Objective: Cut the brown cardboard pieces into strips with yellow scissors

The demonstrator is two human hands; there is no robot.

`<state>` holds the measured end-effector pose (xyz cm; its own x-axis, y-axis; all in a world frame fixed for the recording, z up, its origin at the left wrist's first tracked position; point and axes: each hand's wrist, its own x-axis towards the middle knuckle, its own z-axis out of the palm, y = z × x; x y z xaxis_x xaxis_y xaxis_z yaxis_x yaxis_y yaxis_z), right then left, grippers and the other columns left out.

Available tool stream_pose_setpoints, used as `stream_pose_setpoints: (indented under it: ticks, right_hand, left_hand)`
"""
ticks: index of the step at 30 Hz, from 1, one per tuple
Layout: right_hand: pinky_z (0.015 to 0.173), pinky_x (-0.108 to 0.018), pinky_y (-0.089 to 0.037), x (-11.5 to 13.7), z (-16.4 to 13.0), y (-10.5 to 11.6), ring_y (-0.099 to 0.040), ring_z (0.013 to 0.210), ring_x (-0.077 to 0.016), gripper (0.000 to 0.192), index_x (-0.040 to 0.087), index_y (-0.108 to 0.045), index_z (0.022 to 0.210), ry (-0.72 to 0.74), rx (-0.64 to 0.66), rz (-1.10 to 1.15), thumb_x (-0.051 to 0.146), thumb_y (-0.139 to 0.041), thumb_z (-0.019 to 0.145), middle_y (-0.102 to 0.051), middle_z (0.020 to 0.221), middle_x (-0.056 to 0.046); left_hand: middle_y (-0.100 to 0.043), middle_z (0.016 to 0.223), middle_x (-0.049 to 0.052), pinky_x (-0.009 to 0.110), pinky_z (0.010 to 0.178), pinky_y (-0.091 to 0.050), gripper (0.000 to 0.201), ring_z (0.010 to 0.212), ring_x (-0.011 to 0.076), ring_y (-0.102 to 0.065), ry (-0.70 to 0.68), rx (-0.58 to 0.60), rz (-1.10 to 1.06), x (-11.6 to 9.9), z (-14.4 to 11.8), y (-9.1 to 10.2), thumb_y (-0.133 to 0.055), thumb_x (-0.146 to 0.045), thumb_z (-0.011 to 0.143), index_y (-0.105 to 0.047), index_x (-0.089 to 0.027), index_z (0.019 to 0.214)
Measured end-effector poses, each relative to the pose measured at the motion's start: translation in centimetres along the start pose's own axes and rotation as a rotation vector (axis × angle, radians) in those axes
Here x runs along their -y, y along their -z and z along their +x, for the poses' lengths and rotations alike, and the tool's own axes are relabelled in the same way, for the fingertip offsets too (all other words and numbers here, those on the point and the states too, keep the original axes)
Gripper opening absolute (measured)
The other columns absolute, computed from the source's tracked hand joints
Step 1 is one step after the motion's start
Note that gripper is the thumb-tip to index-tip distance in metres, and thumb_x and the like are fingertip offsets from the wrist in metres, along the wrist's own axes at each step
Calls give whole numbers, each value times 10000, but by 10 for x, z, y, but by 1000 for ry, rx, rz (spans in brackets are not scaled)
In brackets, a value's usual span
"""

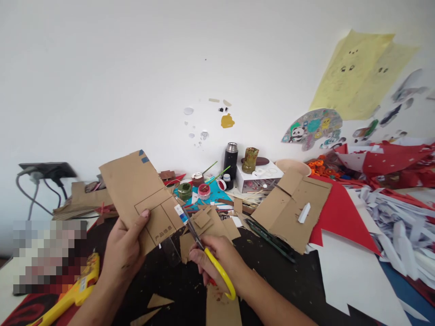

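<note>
Brown corrugated cardboard is what we are cutting: our left hand (124, 246) grips the flat brown cardboard panel with printed lines (141, 197) above the dark table (272, 280), thumb pressed on its face. Our right hand (217, 262) is closed through the loops of the yellow-handled scissors (209, 260), whose blades meet the panel's right edge (near a blue-and-white sticker). We judge the cut is just starting; next, the blades need steady guiding along a printed line.
</note>
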<state>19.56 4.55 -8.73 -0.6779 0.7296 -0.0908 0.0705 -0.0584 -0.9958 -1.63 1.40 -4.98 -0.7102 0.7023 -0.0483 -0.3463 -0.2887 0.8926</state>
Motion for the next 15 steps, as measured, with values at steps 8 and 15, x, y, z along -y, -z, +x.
stream_pose_setpoints:
  ticks: [8, 15]
  right_hand:
    - [397, -158, -419, -1, -2, 0, -557, 450, -97, 535, 180, -653, 955, 15, -8, -7, 690, -792, 873, -590, 639, 46]
    - [397, -158, -417, -8, -2, 0, -571, 451, -101, 459, 180, -681, 977, 29, -20, -86, 638, -709, 968, -610, 636, 38]
  left_hand:
    - [-866, 916, 54, 448, 863, -699, 369, 903, 314, -847, 28, 4, 30, 1, -2, 0, -938, -231, 705, -800, -219, 1048]
    - [-869, 948, 67, 460, 884, -694, 370, 972, 339, -840, -3, 10, 45, 0, -1, -2, -922, -246, 718, -807, -216, 1068]
